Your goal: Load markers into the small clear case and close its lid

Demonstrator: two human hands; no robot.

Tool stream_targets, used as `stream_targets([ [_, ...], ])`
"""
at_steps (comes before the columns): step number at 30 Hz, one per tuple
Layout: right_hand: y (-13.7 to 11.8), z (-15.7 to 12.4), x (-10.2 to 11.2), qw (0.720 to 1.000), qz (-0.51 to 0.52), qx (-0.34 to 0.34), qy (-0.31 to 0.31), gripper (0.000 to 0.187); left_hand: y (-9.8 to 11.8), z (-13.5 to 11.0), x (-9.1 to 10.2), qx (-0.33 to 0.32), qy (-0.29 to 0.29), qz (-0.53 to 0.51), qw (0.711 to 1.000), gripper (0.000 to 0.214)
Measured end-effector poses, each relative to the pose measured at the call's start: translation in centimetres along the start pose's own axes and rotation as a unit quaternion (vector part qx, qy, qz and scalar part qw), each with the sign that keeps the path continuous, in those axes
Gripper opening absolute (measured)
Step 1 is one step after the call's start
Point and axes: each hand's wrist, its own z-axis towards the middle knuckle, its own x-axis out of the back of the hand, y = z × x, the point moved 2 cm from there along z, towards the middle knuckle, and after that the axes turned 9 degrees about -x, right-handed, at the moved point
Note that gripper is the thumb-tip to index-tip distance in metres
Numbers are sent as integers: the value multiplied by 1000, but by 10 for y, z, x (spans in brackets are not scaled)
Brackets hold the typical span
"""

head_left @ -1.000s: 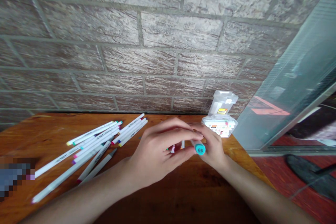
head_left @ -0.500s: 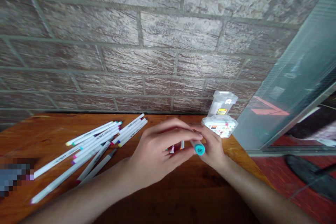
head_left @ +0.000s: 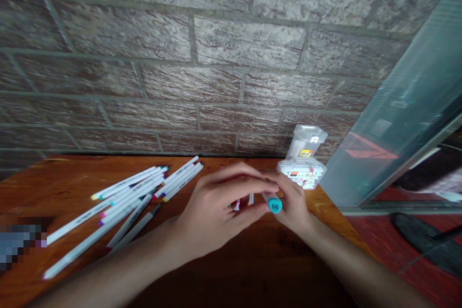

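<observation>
My left hand and my right hand meet over the middle of a wooden table. Together they grip a marker with a teal cap numbered 66, its end facing me. The left fingers curl over the marker's barrel from above; the right fingers close on it from behind. Under my left fingers a few more marker tips show. Which hand carries those I cannot tell.
Several white markers with coloured caps lie scattered on the table's left half. A clear plastic marker case with its lid up stands at the back right by the brick wall. A glass panel borders the right edge.
</observation>
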Motion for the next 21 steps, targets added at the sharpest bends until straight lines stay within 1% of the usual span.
stream_targets([
  [21, -2, 2, 1, 1000, -2, 2, 3, 23, 0, 1, 0, 11, -9, 5, 1000, 16],
])
